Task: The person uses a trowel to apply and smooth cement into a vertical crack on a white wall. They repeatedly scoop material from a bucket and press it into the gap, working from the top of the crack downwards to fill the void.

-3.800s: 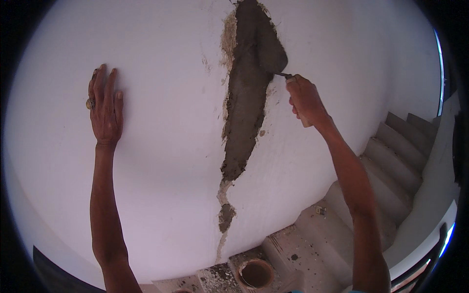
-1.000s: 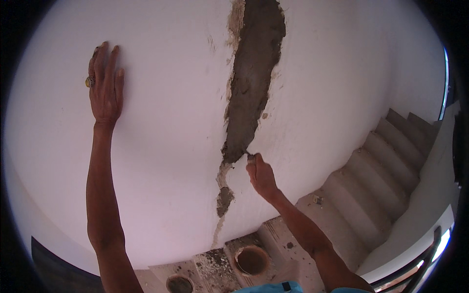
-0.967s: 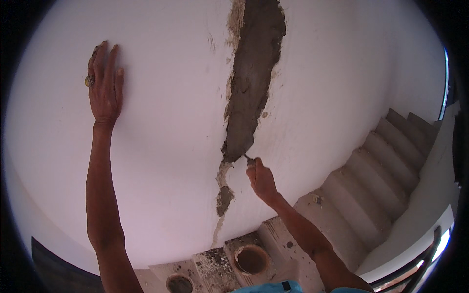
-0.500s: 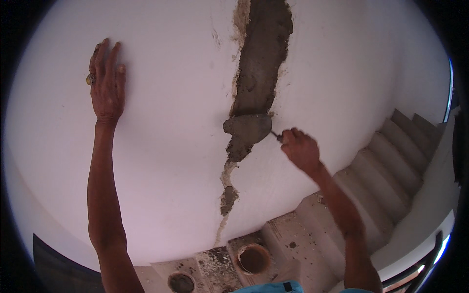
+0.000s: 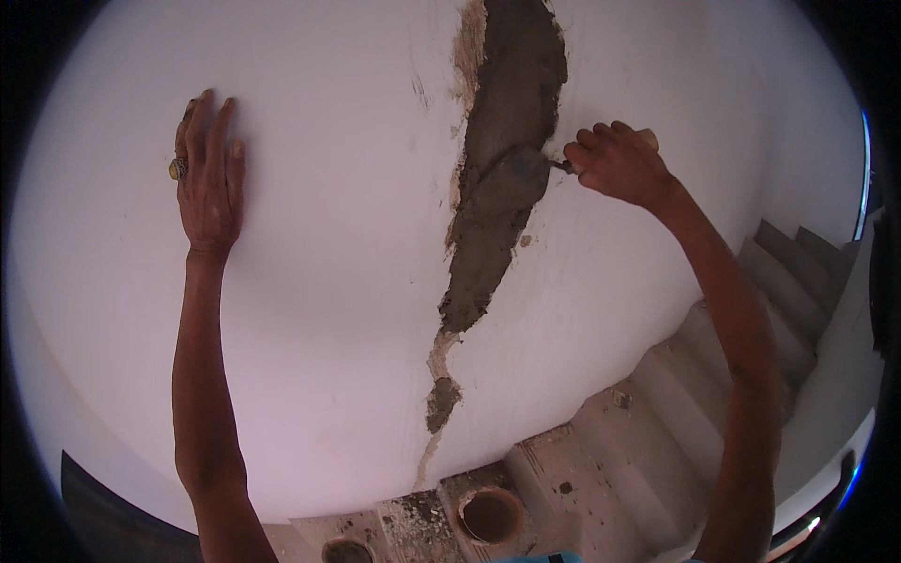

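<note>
A long, ragged strip of grey-brown wet mortar [image 5: 483, 258] runs down the white wall [image 5: 319, 281]. My right hand [image 5: 619, 164] grips the handle of a trowel [image 5: 518, 176], whose mortar-smeared blade lies against the upper part of the strip. Below, the strip narrows into a thin crack with a small separate patch of mortar [image 5: 441, 403]. My left hand [image 5: 208, 192] rests flat on the wall well to the left of the strip, fingers stretched upward, a ring on one of them.
Concrete stairs [image 5: 676, 394] climb to the right along the wall's foot. On the lower steps stand a round brown container [image 5: 491, 516] and a second round container [image 5: 347, 552], partly cut off. Mortar crumbs [image 5: 418, 521] litter the step between them. A dark railing lies at lower right.
My right hand has moved the trowel up along the strip, from its lower part to higher up. The lower mortar where the blade was is now uncovered. My left hand stays on the wall.
</note>
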### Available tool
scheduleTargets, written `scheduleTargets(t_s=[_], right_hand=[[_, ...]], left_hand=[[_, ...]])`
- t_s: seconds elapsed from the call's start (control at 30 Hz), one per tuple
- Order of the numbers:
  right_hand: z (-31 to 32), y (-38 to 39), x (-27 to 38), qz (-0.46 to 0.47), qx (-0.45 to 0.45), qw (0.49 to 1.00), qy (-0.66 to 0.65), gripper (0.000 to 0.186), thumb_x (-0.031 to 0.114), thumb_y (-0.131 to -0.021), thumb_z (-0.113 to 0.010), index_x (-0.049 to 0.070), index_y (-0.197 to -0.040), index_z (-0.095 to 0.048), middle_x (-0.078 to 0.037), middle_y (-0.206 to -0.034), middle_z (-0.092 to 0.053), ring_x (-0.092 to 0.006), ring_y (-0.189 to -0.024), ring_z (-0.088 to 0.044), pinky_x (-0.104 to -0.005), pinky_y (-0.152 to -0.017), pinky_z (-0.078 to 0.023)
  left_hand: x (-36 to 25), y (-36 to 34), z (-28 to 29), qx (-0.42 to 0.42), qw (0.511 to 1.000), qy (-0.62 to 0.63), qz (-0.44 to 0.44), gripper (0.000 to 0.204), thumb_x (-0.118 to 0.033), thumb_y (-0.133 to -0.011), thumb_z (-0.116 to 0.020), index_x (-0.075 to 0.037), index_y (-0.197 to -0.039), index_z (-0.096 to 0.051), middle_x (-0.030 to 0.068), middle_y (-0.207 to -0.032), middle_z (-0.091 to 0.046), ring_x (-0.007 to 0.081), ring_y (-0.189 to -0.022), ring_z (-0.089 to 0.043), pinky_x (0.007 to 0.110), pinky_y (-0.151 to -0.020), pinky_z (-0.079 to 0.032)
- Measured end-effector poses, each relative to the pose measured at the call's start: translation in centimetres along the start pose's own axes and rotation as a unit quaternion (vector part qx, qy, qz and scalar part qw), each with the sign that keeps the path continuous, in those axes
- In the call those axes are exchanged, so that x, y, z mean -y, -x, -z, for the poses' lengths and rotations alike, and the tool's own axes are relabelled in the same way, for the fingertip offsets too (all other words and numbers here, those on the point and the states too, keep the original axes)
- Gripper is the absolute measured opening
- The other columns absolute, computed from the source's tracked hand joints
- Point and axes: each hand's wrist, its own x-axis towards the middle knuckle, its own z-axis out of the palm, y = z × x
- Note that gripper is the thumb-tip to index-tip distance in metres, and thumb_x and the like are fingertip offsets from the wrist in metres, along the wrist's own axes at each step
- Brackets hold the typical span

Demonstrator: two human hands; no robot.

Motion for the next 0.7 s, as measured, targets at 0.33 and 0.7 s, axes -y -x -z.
scheduleTargets(t_s=[0.33,0.7], right_hand=[[1.5,-1.5,-7.7,-0.077,0.081,0.983,0.143,0.021,0.018,-0.086,-0.066,0.009,-0.103,-0.058,-0.007,-0.089,-0.065,-0.0237,-0.084,-0.070,-0.0375,-0.073,-0.058],[0.8,0.5,-11.4,-0.225,0.024,0.974,-0.031,0.015,0.021,-0.093,-0.057,0.010,-0.104,-0.056,-0.010,-0.091,-0.063,-0.0295,-0.084,-0.066,-0.0433,-0.072,-0.054]], left_hand=[[-0.1,0.2,0.2,0.014,1.000,-0.008,0.002,0.041,-0.029,-0.106,-0.038,-0.018,-0.144,-0.048,0.0058,-0.154,-0.037,0.0272,-0.145,-0.031,0.048,-0.115,-0.037],[-0.2,0.1,0.0,0.016,1.000,0.000,0.011,0.040,-0.027,-0.105,-0.040,-0.018,-0.144,-0.047,0.0056,-0.154,-0.037,0.0273,-0.146,-0.030,0.047,-0.115,-0.037]])
